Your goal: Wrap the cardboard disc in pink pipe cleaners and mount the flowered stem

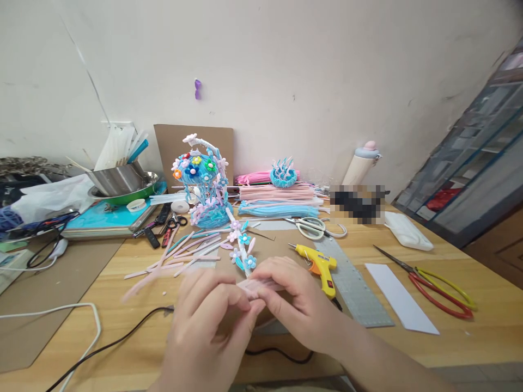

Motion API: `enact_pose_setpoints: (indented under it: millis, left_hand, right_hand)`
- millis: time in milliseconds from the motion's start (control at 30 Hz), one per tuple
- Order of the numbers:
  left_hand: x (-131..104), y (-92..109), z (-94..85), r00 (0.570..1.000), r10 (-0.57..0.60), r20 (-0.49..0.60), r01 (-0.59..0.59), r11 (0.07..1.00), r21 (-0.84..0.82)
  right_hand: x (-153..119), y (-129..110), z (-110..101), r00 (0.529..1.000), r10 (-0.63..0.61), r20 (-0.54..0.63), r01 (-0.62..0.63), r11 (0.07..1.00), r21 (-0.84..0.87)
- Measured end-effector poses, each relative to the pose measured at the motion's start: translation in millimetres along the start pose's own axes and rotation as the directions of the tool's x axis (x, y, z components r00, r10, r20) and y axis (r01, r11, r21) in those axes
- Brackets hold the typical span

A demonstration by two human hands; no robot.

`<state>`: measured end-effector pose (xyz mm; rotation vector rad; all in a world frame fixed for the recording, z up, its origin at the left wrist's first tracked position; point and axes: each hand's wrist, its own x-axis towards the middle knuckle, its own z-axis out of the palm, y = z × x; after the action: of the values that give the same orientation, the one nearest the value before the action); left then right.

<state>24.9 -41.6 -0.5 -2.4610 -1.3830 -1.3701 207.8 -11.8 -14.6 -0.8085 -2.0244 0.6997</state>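
Left hand (208, 321) and right hand (300, 307) are both pinching some pale pink fuzzy strips (258, 287), held right between them just over the counter (453, 348). A flowery stem (242, 242) sits right past the fingertips, can't tell if it's attached. Yellow glue gun (324, 264) is just beyond the right hand, red-and-yellow scissors (439, 291) way further right, loose pink strips (180, 258) beyond the left.
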Motion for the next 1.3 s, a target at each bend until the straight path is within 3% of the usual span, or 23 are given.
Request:
enact_pose_setpoints:
  millis: [100,167,267,333,433,533,633,767,1033,1133,1300]
  left_hand:
    - [8.7,-4.6,-11.8,0.994,0.082,0.073,-0.09,0.99,0.112]
    - [16.7,-9.1,-18.9,0.971,0.081,0.226,-0.11,0.987,0.117]
    - [23.7,-16.2,-25.5,0.897,0.038,0.44,-0.053,0.998,0.022]
    - [24.2,-19.7,-28.0,0.884,0.022,0.467,-0.033,0.999,0.014]
    - [22.7,-21.3,-30.6,0.901,0.086,0.425,-0.129,0.989,0.073]
    - [21.5,-18.1,-31.4,0.884,0.161,0.439,-0.187,0.982,0.017]
    - [19.5,-14.6,-29.2,0.868,0.136,0.477,-0.083,0.988,-0.131]
    - [16.9,-15.3,-22.9,0.902,0.051,0.429,0.064,0.966,-0.249]
    - [16.8,-22.3,-10.9,0.943,0.05,0.328,0.083,0.922,-0.379]
    - [16.9,-21.5,-8.6,0.971,0.045,0.236,0.038,0.942,-0.334]
    - [7.6,-14.3,-3.2,0.991,0.11,0.074,-0.104,0.992,-0.07]
  right_hand:
    - [-0.2,0.1,-0.2,1.0,-0.017,0.005,0.017,1.0,0.013]
    - [0.1,0.3,-0.5,1.0,-0.023,0.002,0.023,0.999,0.023]
    - [-0.1,0.8,-1.2,1.0,-0.025,0.004,0.025,0.999,0.045]
    - [-0.7,1.1,-1.7,1.0,-0.015,0.021,0.014,0.999,0.043]
    - [-1.6,1.7,-2.3,0.999,-0.013,0.042,0.012,1.0,0.018]
    - [-2.1,2.9,-2.3,0.998,-0.055,0.018,0.055,0.998,0.008]
    - [-2.1,3.6,-1.8,0.995,-0.101,-0.003,0.101,0.995,0.008]
    - [-1.5,2.5,-0.8,0.989,-0.145,-0.02,0.145,0.989,0.008]
    - [-0.1,3.7,3.4,0.98,-0.188,-0.064,0.188,0.982,-0.008]
    - [0.2,6.0,4.7,0.975,-0.201,-0.095,0.201,0.979,-0.01]
    - [-1.6,8.9,3.6,0.979,-0.162,-0.125,0.165,0.986,0.019]
